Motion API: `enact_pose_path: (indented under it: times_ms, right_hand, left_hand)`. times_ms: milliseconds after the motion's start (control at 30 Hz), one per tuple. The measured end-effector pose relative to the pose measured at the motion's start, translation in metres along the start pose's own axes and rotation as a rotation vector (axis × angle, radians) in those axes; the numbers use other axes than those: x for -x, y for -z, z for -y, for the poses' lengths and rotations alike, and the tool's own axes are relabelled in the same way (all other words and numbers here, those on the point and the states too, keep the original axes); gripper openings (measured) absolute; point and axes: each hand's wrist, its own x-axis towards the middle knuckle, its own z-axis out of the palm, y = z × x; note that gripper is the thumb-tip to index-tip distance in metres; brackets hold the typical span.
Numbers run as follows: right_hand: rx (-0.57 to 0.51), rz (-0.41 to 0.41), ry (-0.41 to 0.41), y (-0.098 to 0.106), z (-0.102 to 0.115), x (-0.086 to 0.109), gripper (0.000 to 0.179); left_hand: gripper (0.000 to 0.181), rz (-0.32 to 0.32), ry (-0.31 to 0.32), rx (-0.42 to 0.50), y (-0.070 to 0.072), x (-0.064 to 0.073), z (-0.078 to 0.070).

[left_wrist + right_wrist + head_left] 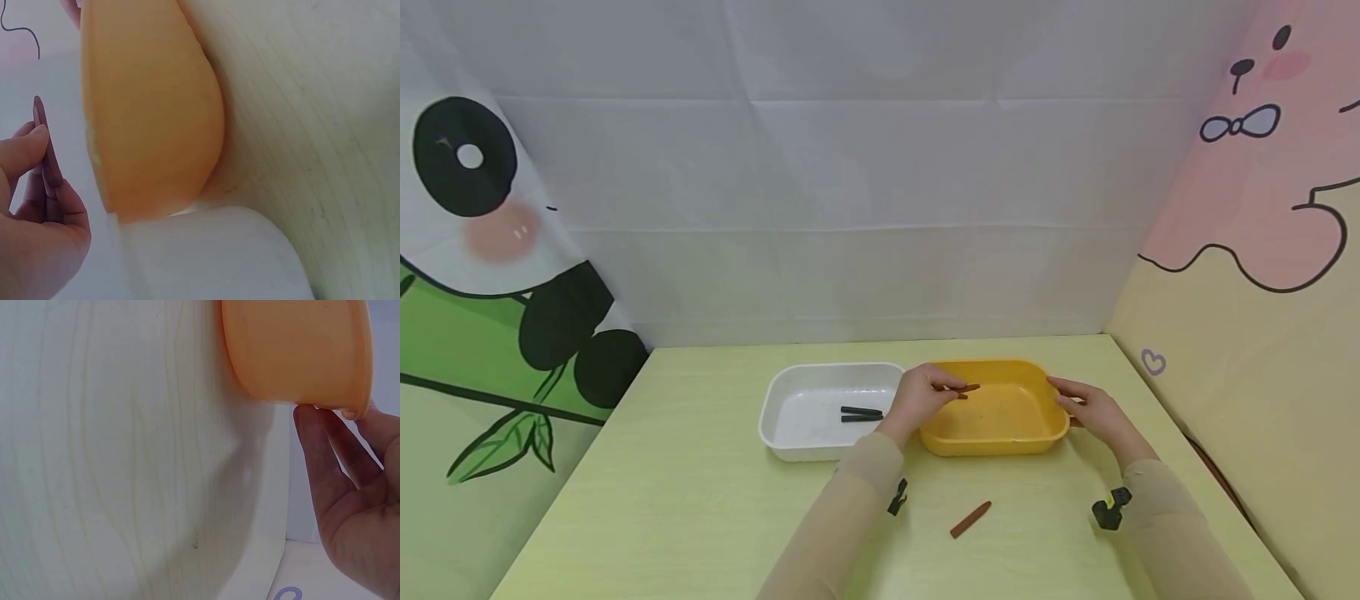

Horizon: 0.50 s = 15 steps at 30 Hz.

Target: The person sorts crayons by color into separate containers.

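My left hand (917, 402) pinches brown crayons (972, 387) over the left part of a yellow tray (1000, 448). Two tips seem to stick out in the head view, while the left wrist view shows one crayon (47, 140) plainly between thumb and fingers. At the tray's right end, my right hand (1096, 414) holds the rim, fingers against the outer wall (300, 350) and thumb partly hidden behind the edge. Another brown crayon (971, 519) lies on the table in front of the yellow tray.
A white tray (790, 451) stands left of the yellow one, close against it. Two black sticks (861, 418) lie inside it. The pale yellow table (685, 467) meets a grey cloth backdrop (850, 275) behind and printed panels at both sides.
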Motion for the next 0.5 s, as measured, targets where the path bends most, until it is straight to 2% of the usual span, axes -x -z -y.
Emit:
enact_pose_path:
  times_ms: [200, 500]
  right_hand:
    - [-0.016, -0.002, 0.007, 0.0011, -0.0026, -0.0010, 0.047]
    - [-0.031, 0.005, 0.024, 0.0008, -0.0019, -0.0004, 0.047]
  left_hand:
    - [0.015, 0.013, -0.007, -0.032, -0.0037, -0.0043, 0.0069]
    - [0.014, 0.008, 0.020, -0.072, -0.0078, -0.0102, 0.0100]
